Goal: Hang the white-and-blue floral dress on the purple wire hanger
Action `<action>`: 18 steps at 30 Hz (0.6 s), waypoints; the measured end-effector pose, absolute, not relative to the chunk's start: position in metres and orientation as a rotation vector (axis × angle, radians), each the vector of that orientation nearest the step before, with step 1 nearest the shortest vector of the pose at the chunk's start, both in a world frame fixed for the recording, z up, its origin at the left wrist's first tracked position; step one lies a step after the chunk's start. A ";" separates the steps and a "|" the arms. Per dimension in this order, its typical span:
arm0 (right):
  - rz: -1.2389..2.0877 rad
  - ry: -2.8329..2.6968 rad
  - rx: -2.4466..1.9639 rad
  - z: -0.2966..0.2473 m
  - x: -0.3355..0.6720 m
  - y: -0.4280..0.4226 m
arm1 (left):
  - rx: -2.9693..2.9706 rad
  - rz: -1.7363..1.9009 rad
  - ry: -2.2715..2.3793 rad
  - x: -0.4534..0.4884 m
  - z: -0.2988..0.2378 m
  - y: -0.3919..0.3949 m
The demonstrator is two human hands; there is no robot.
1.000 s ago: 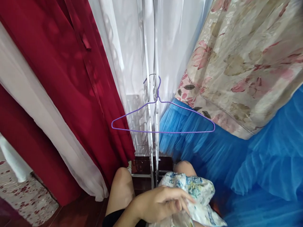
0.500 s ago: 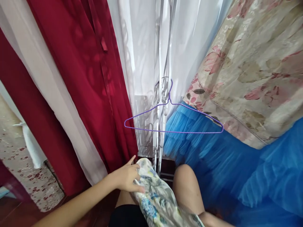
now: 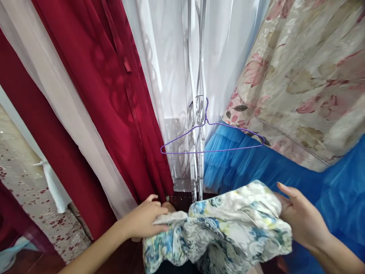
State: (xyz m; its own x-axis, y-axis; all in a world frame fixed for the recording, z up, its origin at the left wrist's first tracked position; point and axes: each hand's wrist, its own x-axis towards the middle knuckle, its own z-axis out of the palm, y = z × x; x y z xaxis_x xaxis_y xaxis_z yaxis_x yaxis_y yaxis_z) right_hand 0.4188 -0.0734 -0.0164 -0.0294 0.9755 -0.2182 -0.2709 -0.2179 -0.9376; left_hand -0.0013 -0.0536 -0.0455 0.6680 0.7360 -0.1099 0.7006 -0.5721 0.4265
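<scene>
A crumpled garment point(image 3: 228, 224), white with blue and yellow patterning, is stretched between my two hands over my lap. My left hand point(image 3: 148, 219) pinches its left edge between thumb and fingers. At the garment's right end is my right hand point(image 3: 299, 217), thumb raised, with its fingers partly hidden behind or inside the cloth. Just beyond the garment, a purple wire hanger point(image 3: 212, 151) hangs bare from a white metal rack point(image 3: 196, 114).
Long red fabric point(image 3: 114, 95) and pale pink fabric point(image 3: 85, 125) hang on the left, with white fabric point(image 3: 168, 57) behind the rack. To the right are a floral dress point(image 3: 299, 83) and blue tulle point(image 3: 236, 160). Dark floor tiles point(image 3: 42, 262) show at lower left.
My right hand has come into view at the garment's right end. The garment has gone from hanging lengthwise over my lap to being spread sideways between both hands.
</scene>
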 end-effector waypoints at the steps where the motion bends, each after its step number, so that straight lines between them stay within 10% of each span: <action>1: 1.484 -1.044 -1.171 -0.014 0.417 -0.070 | 2.523 0.116 1.181 -0.007 -0.037 -0.046; 6: 1.086 -1.935 -1.203 0.002 0.404 -0.041 | 2.573 0.220 1.411 -0.032 -0.013 -0.003; 18: 0.114 -2.020 -1.290 0.001 0.399 0.070 | 2.465 0.962 1.851 -0.007 0.024 0.060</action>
State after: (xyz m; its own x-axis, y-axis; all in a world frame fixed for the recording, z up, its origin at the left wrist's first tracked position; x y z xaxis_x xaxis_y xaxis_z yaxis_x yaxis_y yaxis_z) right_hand 0.3992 0.0700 0.0014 -0.2347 0.8182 0.5249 0.7541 0.4940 -0.4328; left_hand -0.0075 0.0598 0.0244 0.1669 0.8475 0.5039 0.8996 -0.3401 0.2741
